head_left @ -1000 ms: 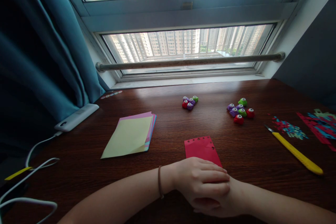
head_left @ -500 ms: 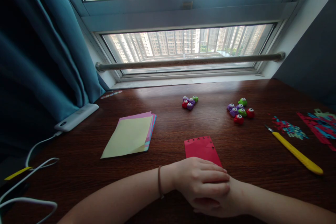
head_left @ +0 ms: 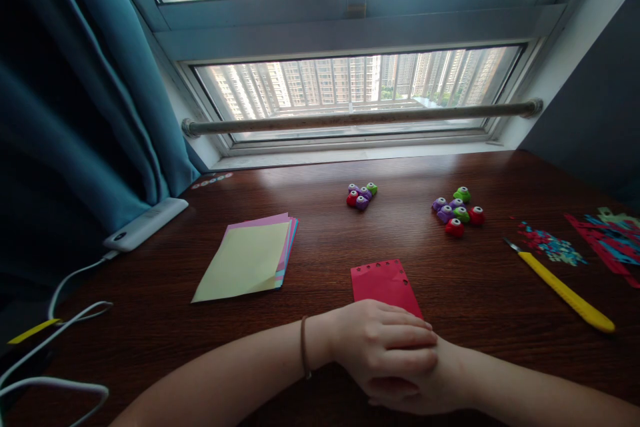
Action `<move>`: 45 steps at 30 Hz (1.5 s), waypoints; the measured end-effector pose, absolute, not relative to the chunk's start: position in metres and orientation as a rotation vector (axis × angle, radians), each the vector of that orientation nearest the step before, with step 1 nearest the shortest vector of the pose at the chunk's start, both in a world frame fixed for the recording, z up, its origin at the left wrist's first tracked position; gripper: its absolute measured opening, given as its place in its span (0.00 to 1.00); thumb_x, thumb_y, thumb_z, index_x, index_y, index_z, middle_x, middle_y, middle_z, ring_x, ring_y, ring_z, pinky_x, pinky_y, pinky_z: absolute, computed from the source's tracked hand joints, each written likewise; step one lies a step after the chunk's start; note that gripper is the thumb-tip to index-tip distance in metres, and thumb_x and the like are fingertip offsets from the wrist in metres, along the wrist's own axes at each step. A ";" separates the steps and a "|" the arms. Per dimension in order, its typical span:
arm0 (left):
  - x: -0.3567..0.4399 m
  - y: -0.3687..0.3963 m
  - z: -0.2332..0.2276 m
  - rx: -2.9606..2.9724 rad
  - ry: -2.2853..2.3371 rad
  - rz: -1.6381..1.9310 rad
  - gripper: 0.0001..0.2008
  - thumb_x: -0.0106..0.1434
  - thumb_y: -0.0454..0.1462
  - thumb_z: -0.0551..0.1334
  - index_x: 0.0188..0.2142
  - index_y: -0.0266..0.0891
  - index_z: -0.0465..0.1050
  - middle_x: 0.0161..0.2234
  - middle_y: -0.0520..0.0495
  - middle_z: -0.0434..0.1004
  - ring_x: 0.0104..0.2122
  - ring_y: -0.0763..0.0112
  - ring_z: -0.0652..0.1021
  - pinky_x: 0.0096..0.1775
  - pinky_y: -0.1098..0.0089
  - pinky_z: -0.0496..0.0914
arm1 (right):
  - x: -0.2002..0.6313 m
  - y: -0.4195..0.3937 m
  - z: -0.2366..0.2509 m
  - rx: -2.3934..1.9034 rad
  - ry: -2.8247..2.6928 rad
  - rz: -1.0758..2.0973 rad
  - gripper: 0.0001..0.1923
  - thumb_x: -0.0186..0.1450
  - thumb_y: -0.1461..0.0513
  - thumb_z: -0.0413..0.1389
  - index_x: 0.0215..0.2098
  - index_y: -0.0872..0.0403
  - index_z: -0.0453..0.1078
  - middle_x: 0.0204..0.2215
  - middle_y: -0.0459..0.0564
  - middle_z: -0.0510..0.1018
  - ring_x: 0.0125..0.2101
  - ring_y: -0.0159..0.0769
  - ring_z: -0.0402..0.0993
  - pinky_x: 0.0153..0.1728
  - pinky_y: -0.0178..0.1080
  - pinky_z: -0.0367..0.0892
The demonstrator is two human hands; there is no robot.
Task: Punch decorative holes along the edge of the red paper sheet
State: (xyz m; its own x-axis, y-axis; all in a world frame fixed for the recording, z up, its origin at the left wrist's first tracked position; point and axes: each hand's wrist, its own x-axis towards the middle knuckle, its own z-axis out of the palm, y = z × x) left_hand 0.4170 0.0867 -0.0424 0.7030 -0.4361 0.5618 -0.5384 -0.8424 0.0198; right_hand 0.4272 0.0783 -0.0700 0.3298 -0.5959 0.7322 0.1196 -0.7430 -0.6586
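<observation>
A sheet of red paper, small holes along its far edge and upper right side, runs under my hands near the front of the table. My left hand, with a brown band at the wrist, is closed, its curled fingers lying over my right hand. Beneath it, my right hand comes in from the right and appears closed; most of its fingers are covered. A dark reddish patch shows between the hands, but what they grip there is hidden.
On the brown table lie stacked coloured papers, small one-eyed toy-like pieces, more such pieces, a yellow-handled craft knife, paper bits and coloured strips. A white device with a cable lies left, by the curtain.
</observation>
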 end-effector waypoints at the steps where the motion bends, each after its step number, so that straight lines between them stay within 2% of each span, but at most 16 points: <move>1: 0.417 0.087 -0.042 2.728 -0.794 0.822 0.23 0.63 0.48 0.53 0.44 0.27 0.68 0.47 0.37 0.71 0.50 0.60 0.70 0.55 0.67 0.63 | 0.428 0.077 -0.074 -1.955 0.399 -1.484 0.18 0.65 0.57 0.44 0.46 0.51 0.70 0.33 0.51 0.79 0.39 0.41 0.75 0.36 0.38 0.72; 5: 0.417 0.086 -0.043 2.776 -0.795 0.762 0.23 0.64 0.49 0.53 0.44 0.29 0.69 0.48 0.38 0.70 0.52 0.62 0.68 0.56 0.68 0.62 | 0.429 0.077 -0.083 -1.915 0.372 -1.505 0.18 0.64 0.55 0.45 0.46 0.50 0.70 0.28 0.49 0.79 0.34 0.36 0.77 0.31 0.31 0.71; 10: 0.417 0.086 -0.045 2.767 -0.775 0.821 0.22 0.66 0.46 0.49 0.44 0.30 0.69 0.47 0.40 0.71 0.52 0.63 0.67 0.56 0.69 0.61 | 0.428 0.080 -0.076 -1.888 0.406 -1.505 0.23 0.66 0.52 0.41 0.43 0.56 0.71 0.25 0.51 0.79 0.31 0.38 0.77 0.28 0.34 0.71; 14: 0.417 0.086 -0.045 2.741 -0.774 0.866 0.23 0.67 0.46 0.46 0.44 0.28 0.69 0.48 0.39 0.70 0.52 0.62 0.67 0.56 0.69 0.61 | 0.424 0.082 -0.059 -1.904 0.475 -1.469 0.19 0.65 0.53 0.45 0.41 0.54 0.73 0.30 0.53 0.79 0.38 0.44 0.75 0.36 0.42 0.71; 18: 0.417 0.086 -0.044 2.727 -0.777 0.870 0.23 0.66 0.46 0.46 0.44 0.28 0.68 0.48 0.38 0.70 0.52 0.61 0.68 0.55 0.68 0.61 | 0.424 0.083 -0.052 -1.960 0.551 -1.422 0.15 0.64 0.57 0.48 0.44 0.50 0.72 0.38 0.54 0.78 0.42 0.47 0.73 0.45 0.48 0.66; 20: 0.416 0.086 -0.043 2.725 -0.774 0.871 0.23 0.66 0.46 0.46 0.44 0.28 0.68 0.47 0.38 0.70 0.52 0.61 0.68 0.55 0.68 0.61 | 0.426 0.082 -0.058 -1.934 0.499 -1.466 0.16 0.65 0.58 0.47 0.45 0.51 0.71 0.36 0.53 0.78 0.40 0.45 0.74 0.42 0.44 0.69; 22: 0.416 0.086 -0.043 2.729 -0.769 0.868 0.24 0.66 0.46 0.46 0.44 0.28 0.68 0.47 0.38 0.70 0.52 0.62 0.68 0.55 0.69 0.61 | 0.429 0.080 -0.066 -1.876 0.421 -1.523 0.17 0.66 0.58 0.45 0.47 0.53 0.70 0.30 0.52 0.79 0.34 0.41 0.77 0.33 0.37 0.72; 24: 0.417 0.085 -0.042 2.732 -0.769 0.867 0.24 0.66 0.46 0.46 0.44 0.28 0.69 0.47 0.39 0.70 0.52 0.62 0.68 0.55 0.69 0.61 | 0.432 0.078 -0.075 -1.834 0.375 -1.554 0.18 0.66 0.58 0.44 0.48 0.55 0.69 0.27 0.50 0.79 0.29 0.37 0.77 0.27 0.32 0.71; 26: 0.417 0.085 -0.043 2.725 -0.774 0.876 0.23 0.66 0.47 0.46 0.43 0.28 0.69 0.47 0.38 0.70 0.51 0.62 0.68 0.55 0.69 0.61 | 0.434 0.076 -0.082 -1.811 0.344 -1.577 0.18 0.66 0.59 0.43 0.49 0.56 0.67 0.27 0.50 0.79 0.27 0.35 0.77 0.25 0.30 0.70; 32: 0.417 0.085 -0.043 2.699 -0.777 0.875 0.25 0.65 0.48 0.47 0.43 0.27 0.69 0.47 0.37 0.70 0.51 0.61 0.68 0.55 0.68 0.62 | 0.438 0.074 -0.094 -1.698 0.159 -1.711 0.17 0.66 0.61 0.46 0.50 0.55 0.67 0.31 0.49 0.79 0.33 0.37 0.77 0.31 0.31 0.71; 38: 0.417 0.085 -0.042 2.689 -0.769 0.877 0.26 0.65 0.48 0.46 0.43 0.26 0.69 0.46 0.37 0.70 0.50 0.61 0.69 0.55 0.68 0.62 | 0.457 0.082 -0.097 -1.577 0.286 -1.876 0.15 0.64 0.59 0.49 0.44 0.55 0.72 0.35 0.51 0.79 0.43 0.42 0.73 0.38 0.37 0.71; 41: 0.417 0.085 -0.043 2.706 -0.779 0.858 0.25 0.65 0.48 0.46 0.44 0.27 0.68 0.47 0.37 0.70 0.51 0.60 0.68 0.55 0.68 0.61 | 0.465 0.083 -0.103 -1.502 0.277 -1.932 0.18 0.66 0.57 0.45 0.43 0.57 0.72 0.33 0.50 0.79 0.44 0.41 0.72 0.39 0.38 0.70; 45: 0.416 0.086 -0.044 2.717 -0.781 0.842 0.25 0.65 0.48 0.47 0.44 0.27 0.68 0.47 0.37 0.70 0.51 0.60 0.68 0.56 0.68 0.61 | 0.469 0.080 -0.115 -1.450 0.086 -1.983 0.19 0.67 0.58 0.44 0.50 0.57 0.68 0.34 0.50 0.79 0.39 0.37 0.75 0.34 0.33 0.70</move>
State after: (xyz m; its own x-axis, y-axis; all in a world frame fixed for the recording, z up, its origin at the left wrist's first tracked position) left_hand 0.4163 0.0857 -0.0436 0.6996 -0.4290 0.5714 -0.5381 -0.8425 0.0262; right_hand 0.4694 0.0796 -0.1145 -0.1577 -0.5460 0.8228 0.4726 -0.7733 -0.4227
